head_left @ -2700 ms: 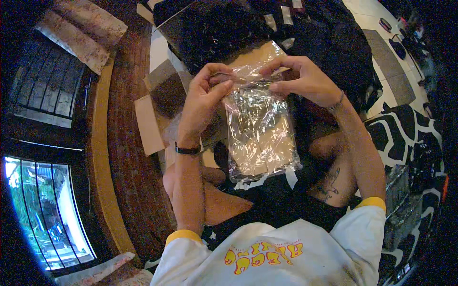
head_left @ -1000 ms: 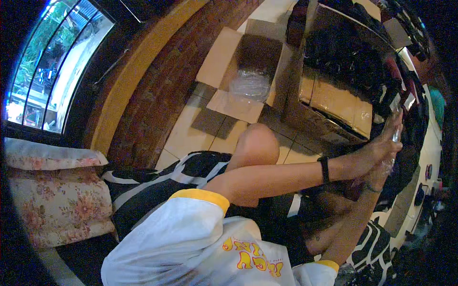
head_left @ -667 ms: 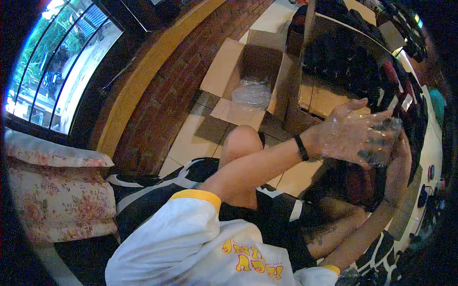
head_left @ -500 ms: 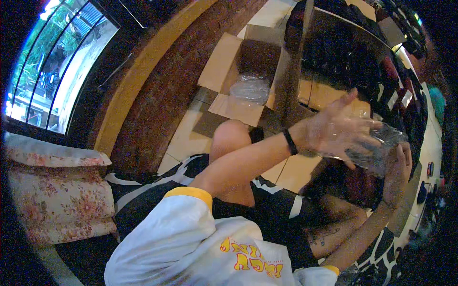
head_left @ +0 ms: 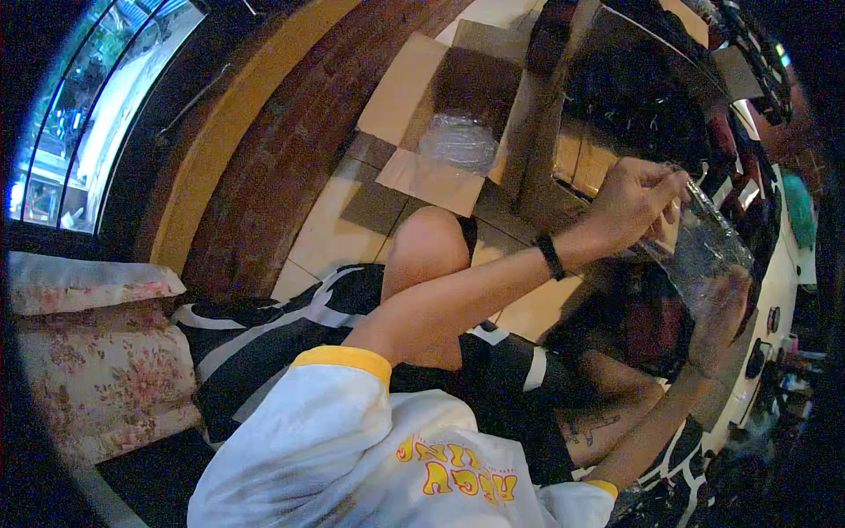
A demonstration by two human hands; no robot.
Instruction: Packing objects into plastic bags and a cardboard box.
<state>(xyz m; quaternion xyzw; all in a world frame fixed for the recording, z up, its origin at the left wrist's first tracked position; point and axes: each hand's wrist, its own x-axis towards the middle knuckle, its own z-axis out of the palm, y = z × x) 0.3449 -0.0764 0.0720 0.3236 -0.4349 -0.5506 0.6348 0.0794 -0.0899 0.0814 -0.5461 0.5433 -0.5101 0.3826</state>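
Since half a second ago the left hand (head_left: pixel 635 204) has closed from a spread palm into a pinch at the top edge of the clear plastic bag (head_left: pixel 704 251), and the bag has shifted a little further right. The bag hangs at the right of the scene, tilted, with its far end up by the left fingertips and its near end down against the right hand (head_left: pixel 720 315). The left hand's fingers are curled shut on the bag's upper rim; a dark band sits on that wrist. The right hand lies behind or under the plastic, seemingly cupping it with fingers loosely bent, though the film blurs how tightly it holds.

Beneath the outstretched left arm a bare knee (head_left: pixel 429 244) rises over the tiled floor. Further off, an open cardboard box (head_left: pixel 422 97) holds another clear bag (head_left: pixel 458 141) inside. To its right stands a larger box of dark goods (head_left: pixel 642 97). At the near left lies a floral cushion (head_left: pixel 97 361), with a window (head_left: pixel 79 114) beyond it.
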